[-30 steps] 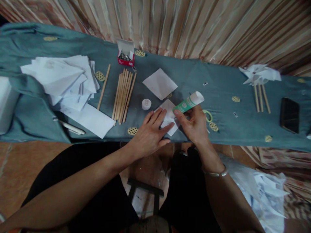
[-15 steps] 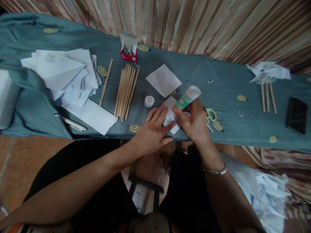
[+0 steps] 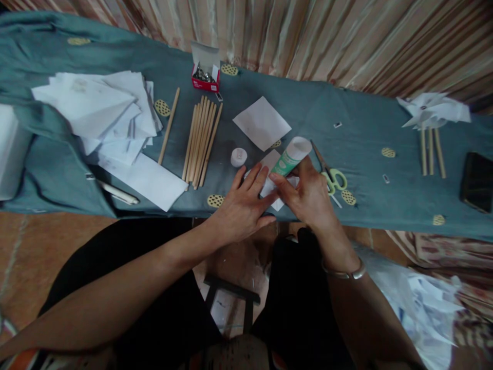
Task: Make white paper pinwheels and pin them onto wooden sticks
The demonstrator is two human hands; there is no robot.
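My left hand (image 3: 246,205) lies with fingers spread on a small piece of white paper (image 3: 271,160) near the table's front edge. In my right hand (image 3: 310,198) is a green and white glue stick (image 3: 289,157), tilted, its lower end down at the paper. The fingers hide where the glue stick meets the paper. A round white cap (image 3: 239,157) sits just beyond my left fingertips. Farther back lies a square sheet of white paper (image 3: 262,123). Green-handled scissors (image 3: 334,180) rest right beside my right hand.
Left of centre are wooden sticks (image 3: 202,141), a red box of metal pins (image 3: 206,79) and a paper stack (image 3: 103,113). A white pen (image 3: 119,194) lies near the front. To the right are a paper pinwheel (image 3: 433,110) on sticks and a black phone (image 3: 476,182).
The glue stick and my right hand have shifted slightly left over the paper, showing more of the scissors. My left hand stays on the paper. The view has shifted a little.
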